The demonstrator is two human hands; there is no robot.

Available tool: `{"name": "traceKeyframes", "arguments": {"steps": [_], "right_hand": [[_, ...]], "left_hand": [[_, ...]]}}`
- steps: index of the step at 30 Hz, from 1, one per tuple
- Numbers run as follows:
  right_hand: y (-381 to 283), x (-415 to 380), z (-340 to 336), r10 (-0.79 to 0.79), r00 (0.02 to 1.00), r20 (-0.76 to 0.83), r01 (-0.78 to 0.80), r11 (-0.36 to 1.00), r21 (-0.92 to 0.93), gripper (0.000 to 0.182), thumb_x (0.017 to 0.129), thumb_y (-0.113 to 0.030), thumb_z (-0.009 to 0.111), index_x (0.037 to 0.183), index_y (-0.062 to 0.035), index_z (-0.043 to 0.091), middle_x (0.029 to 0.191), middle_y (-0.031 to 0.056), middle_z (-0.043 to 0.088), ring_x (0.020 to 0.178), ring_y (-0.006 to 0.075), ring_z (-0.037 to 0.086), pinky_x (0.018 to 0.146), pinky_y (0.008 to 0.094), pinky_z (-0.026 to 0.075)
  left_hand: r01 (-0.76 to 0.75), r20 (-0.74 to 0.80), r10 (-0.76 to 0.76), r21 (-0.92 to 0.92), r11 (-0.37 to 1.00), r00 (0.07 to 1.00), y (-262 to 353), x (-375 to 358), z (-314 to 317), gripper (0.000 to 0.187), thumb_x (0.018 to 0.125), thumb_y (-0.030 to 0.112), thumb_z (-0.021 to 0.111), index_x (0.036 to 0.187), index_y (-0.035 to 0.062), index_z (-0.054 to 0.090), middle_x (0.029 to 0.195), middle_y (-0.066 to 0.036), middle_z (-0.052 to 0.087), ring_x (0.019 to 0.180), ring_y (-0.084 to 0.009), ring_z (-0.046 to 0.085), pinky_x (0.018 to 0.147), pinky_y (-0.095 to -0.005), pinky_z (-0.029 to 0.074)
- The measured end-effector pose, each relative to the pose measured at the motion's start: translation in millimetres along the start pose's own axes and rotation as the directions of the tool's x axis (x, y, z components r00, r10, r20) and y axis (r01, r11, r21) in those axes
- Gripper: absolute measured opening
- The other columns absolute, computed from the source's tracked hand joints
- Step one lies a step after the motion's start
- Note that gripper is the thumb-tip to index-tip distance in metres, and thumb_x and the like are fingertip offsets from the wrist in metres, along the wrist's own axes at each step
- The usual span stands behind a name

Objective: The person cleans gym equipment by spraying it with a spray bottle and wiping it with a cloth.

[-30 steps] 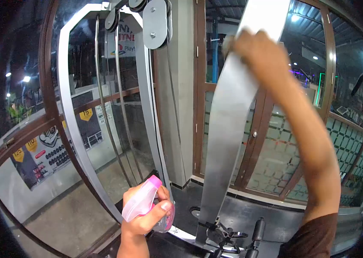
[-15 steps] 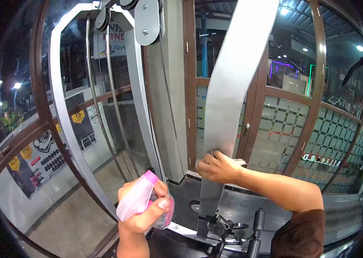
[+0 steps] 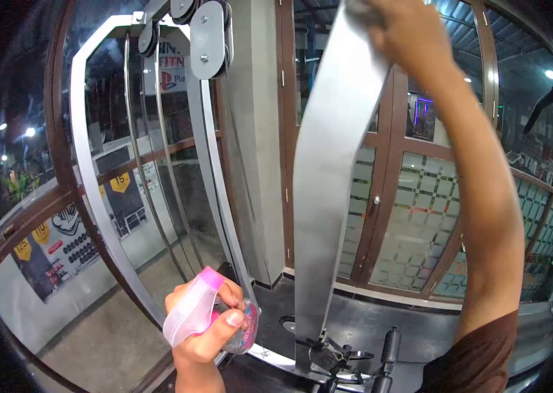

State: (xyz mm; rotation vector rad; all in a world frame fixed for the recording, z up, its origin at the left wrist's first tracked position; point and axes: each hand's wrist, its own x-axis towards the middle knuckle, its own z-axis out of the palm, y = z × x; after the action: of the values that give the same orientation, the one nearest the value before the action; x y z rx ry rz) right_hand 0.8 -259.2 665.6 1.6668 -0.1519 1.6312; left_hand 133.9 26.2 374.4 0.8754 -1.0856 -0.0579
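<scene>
My left hand (image 3: 208, 327) is wrapped round a spray bottle (image 3: 248, 327) with a clear body and a pink and translucent spray head, held low in front of me. At the top of the view my right hand (image 3: 407, 33) is raised against the upper part of a wide silver machine beam (image 3: 332, 124). Its fingers look curled and are blurred by motion; what lies under them, if anything, I cannot make out.
A white-framed cable machine (image 3: 83, 118) with pulleys (image 3: 208, 42) and guide rods stands left. Black padded rollers (image 3: 390, 346) and fittings sit at the beam's foot. Brown-framed glass doors (image 3: 376, 200) are behind it, and posters (image 3: 70, 242) show through the glass at left.
My right hand has slid from the lower part of the beam up to its top. The left hand keeps the bottle and has shifted slightly left in view.
</scene>
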Motion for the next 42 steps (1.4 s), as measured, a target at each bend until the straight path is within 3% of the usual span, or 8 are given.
{"name": "traceKeyframes", "arguments": {"steps": [9,16,21,25,26,29,34,42], "right_hand": [[-194.5,-324.5,-9.5,-0.773,0.573,0.271,0.581,0.617,0.531,0.021,0.075,-0.028,0.065,0.091,-0.0162,0.071,0.098,0.0021,0.062,0.088,0.0219,0.058,0.075,0.04,0.047],[-46.6,-97.4,6.8,-0.522,0.835,0.175,0.544,0.83,-0.124,0.03,0.073,-0.019,0.068,0.104,-0.019,0.065,0.096,0.0029,0.06,0.084,0.0245,0.063,0.069,0.0419,0.052],[66.2,38.4,-30.0,-0.074,0.997,-0.01,0.074,0.996,0.047,0.02,0.082,-0.023,0.069,0.099,-0.0143,0.074,0.095,0.0159,0.067,0.095,0.0353,0.064,0.083,0.0455,0.051],[22.6,21.5,-27.2,0.081,0.902,0.424,-0.127,0.989,0.082,0.019,0.087,-0.019,0.062,0.1,-0.0101,0.073,0.094,0.0202,0.067,0.093,0.0389,0.064,0.084,0.0463,0.052],[28.1,-35.0,16.1,-0.196,0.98,-0.045,0.2,0.972,0.124,0.034,0.079,-0.009,0.064,0.112,-0.0165,0.068,0.097,0.0084,0.068,0.092,0.0299,0.066,0.077,0.0457,0.053],[-72.4,-137.1,1.7,-0.39,0.857,0.337,0.318,0.914,0.251,0.008,0.075,-0.015,0.063,0.083,-0.0144,0.065,0.086,0.0036,0.057,0.077,0.0242,0.064,0.066,0.0436,0.051],[-137.5,-276.5,-9.6,-0.665,0.726,0.173,0.53,0.702,0.476,0.022,0.071,-0.032,0.065,0.089,-0.0197,0.067,0.107,0.0001,0.057,0.091,0.0162,0.056,0.078,0.0378,0.049],[-41.4,-97.8,4.9,-0.091,0.996,-0.014,0.093,0.982,0.165,0.027,0.081,-0.016,0.06,0.107,-0.0207,0.067,0.099,0.0014,0.057,0.096,0.0266,0.056,0.077,0.0467,0.041]], "left_hand": [[-0.061,-0.023,0.058,-0.121,0.991,0.998,1.3,12.4,35.3,0.028,0.073,0.013,0.077,0.086,-0.0043,0.06,0.076,-0.017,0.061,0.059,-0.0196,0.061,0.055,-0.0305,0.051],[-0.054,-0.071,0.049,-0.071,0.996,0.996,5.7,23.7,58.8,0.028,0.073,0.014,0.077,0.085,-0.0037,0.06,0.076,-0.016,0.061,0.059,-0.0191,0.061,0.056,-0.0304,0.051],[-0.06,-0.08,0.056,-0.05,0.997,0.995,-3.3,22.8,60.7,0.028,0.073,0.015,0.078,0.086,-0.0033,0.06,0.076,-0.016,0.061,0.058,-0.019,0.06,0.056,-0.03,0.05],[-0.057,-0.11,0.05,-0.055,0.997,0.993,-3.0,21.0,57.3,0.029,0.072,0.016,0.078,0.086,-0.003,0.061,0.076,-0.016,0.061,0.057,-0.0194,0.06,0.056,-0.0304,0.05],[-0.077,-0.119,0.069,-0.066,0.995,0.991,-2.8,21.1,57.6,0.03,0.072,0.017,0.078,0.086,-0.0029,0.061,0.076,-0.016,0.061,0.057,-0.0196,0.06,0.056,-0.0305,0.05],[-0.127,-0.141,0.111,-0.111,0.986,0.984,-2.7,19.8,60.3,0.03,0.072,0.018,0.078,0.087,-0.0029,0.061,0.075,-0.016,0.061,0.056,-0.0201,0.06,0.058,-0.0323,0.052],[-0.096,-0.097,0.085,-0.111,0.989,0.992,2.0,14.7,58.3,0.031,0.073,0.019,0.078,0.087,-0.0028,0.061,0.075,-0.016,0.061,0.055,-0.0206,0.061,0.065,-0.0364,0.053],[-0.102,-0.119,0.09,-0.107,0.989,0.989,-4.5,10.0,54.2,0.03,0.073,0.019,0.078,0.087,-0.0021,0.062,0.075,-0.015,0.062,0.055,-0.0205,0.061,0.067,-0.0369,0.053]]}}
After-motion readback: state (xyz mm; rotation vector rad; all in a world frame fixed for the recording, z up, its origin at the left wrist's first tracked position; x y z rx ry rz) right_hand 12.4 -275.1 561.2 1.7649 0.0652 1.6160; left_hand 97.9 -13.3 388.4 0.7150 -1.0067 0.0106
